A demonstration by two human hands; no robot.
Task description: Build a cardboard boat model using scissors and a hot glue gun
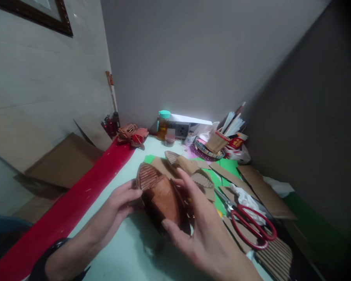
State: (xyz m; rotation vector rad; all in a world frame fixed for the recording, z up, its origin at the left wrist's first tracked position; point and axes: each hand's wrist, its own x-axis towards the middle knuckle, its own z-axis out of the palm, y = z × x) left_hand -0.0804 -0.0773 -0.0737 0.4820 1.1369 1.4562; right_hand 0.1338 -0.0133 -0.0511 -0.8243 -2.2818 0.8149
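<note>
A brown cardboard model [165,199], with a ribbed rounded panel at its upper left and a smooth orange-brown panel beside it, is held tilted over the pale tabletop. My left hand [124,199] pinches its left edge between thumb and fingers. Around its right side curves my right hand [199,218], thumb at the lower edge and fingers on the far side, partly hidden. Just behind it lies a similar unpainted cardboard piece [187,164] with ribbed ends. Red-handled scissors [253,226] rest to the right of my right hand, blades pointing up and left.
Green sheets and cardboard scraps [254,191] cover the right side, with crumpled white tissue [247,199] among them. At the back stand a bottle with a turquoise lid [163,125], a small jar [170,140] and a brush holder [218,141]. A red strip [84,199] borders the left edge.
</note>
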